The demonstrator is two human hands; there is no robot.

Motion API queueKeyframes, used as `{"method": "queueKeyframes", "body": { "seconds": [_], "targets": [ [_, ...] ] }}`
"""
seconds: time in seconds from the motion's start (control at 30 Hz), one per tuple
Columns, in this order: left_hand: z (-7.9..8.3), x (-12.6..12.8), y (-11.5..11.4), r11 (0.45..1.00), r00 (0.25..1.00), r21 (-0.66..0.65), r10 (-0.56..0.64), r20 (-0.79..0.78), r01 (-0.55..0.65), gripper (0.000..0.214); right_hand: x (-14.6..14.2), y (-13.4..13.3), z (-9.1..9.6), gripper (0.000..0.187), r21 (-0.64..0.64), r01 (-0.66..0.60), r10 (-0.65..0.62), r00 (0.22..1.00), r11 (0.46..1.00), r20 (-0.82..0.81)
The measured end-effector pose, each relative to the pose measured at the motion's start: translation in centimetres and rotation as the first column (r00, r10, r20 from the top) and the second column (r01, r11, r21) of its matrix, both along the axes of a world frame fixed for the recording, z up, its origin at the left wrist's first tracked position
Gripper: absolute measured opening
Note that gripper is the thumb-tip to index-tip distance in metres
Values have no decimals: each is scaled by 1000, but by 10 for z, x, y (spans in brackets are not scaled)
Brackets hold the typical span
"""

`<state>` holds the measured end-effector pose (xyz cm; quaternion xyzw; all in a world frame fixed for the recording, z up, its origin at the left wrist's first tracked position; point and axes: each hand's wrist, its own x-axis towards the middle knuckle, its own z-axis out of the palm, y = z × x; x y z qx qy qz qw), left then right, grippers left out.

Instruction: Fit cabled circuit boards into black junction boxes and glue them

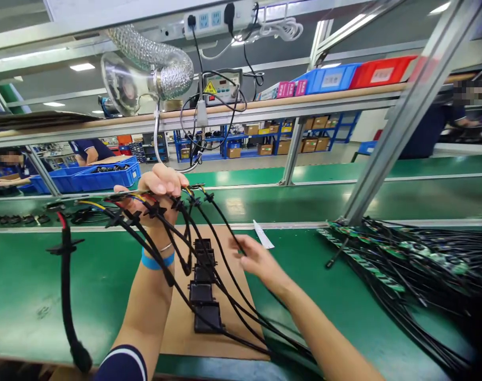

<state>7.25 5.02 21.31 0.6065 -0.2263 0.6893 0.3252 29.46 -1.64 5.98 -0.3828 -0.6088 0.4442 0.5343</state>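
Note:
My left hand is raised over the bench, its fingers closed on a thin circuit board strip seen edge-on. Several black cables with short coloured wires and black flanged grommets hang from the strip. A thicker black cable dangles at its left end. To the right, my right hand has its thumb and fingers closed round one of the black cables; its fingertips are slightly blurred. Below the cables, several black plastic housings stand in a row on a brown cardboard sheet.
A heap of cabled circuit boards covers the right of the green bench. A white paper slip lies behind my right hand. Overhead runs a shelf with bins and a fume duct. Other people work beyond.

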Motion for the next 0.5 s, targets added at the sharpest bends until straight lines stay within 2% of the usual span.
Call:
{"method": "queueKeyframes", "body": {
  "seconds": [0.1,0.17,0.2,0.23,0.3,0.33,0.4,0.47,0.5],
  "targets": [
    [-1,5,0,988,988,2,155,13,-155,78,-44,-19,-21,121,-104,-258,258,966,961,-10],
    [-3,2,3,969,968,-20,247,30,-247,76,-66,-39,-30,143,-186,-318,318,948,930,-31],
    [-5,-1,5,961,960,-32,277,43,-276,74,-70,-48,-32,141,-209,-290,294,956,934,-13],
    [-7,-4,7,955,953,-43,296,57,-294,71,-71,-56,-29,128,-204,-218,230,973,954,33],
    [-11,-11,11,948,945,-60,317,87,-312,67,-58,-64,-14,80,-87,4,13,981,996,196],
    [-12,-14,12,946,942,-66,322,99,-317,65,-48,-63,-1,57,16,118,-118,951,993,286],
    [-15,-17,13,942,935,-81,334,121,-326,59,-27,-57,36,35,222,257,-334,819,941,468],
    [-19,-15,13,938,930,-103,344,131,-332,54,-17,-47,82,39,418,338,-535,608,843,587],
    [-21,-13,13,934,927,-122,351,130,-337,53,-18,-42,104,44,515,331,-608,518,791,601]
  ]
}}
